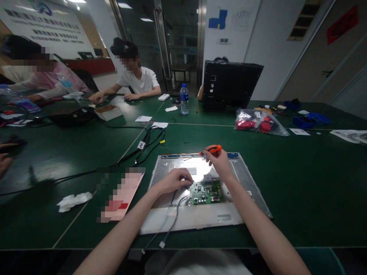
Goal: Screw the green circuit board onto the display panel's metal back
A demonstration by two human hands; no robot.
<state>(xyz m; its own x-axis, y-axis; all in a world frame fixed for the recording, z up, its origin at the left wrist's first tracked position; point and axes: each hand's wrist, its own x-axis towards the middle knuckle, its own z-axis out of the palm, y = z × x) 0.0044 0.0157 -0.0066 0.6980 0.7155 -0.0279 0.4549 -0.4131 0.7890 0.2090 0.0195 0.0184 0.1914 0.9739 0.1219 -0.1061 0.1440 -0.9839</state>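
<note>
Gripping the orange screwdriver (214,149), the right hand (219,162) closes its fingers around the handle above the panel's far edge, the shaft seeming to point leftward. The left hand (173,180) bends its fingers down at the far left corner of the green circuit board (202,193); whether they pinch anything, I cannot tell. The board lies on the metal panel (246,175), right of its middle, and the panel lies flat by the tabletop's (301,191) near edge.

For good control, I'd judge, the left fingertips should work lightly at the board's corner, clear of its small parts, and the screwdriver tip should stay off the bare circuitry. Any screw wants the tip upright and fully seated, with slack kept in the thin cables (177,210) crossing the panel's near edge.

Left of the panel are a pink sheet (130,191) and a crumpled tissue (74,201). Toward the tabletop's far edge stand a water bottle (184,100) and a black monitor (232,86).
</note>
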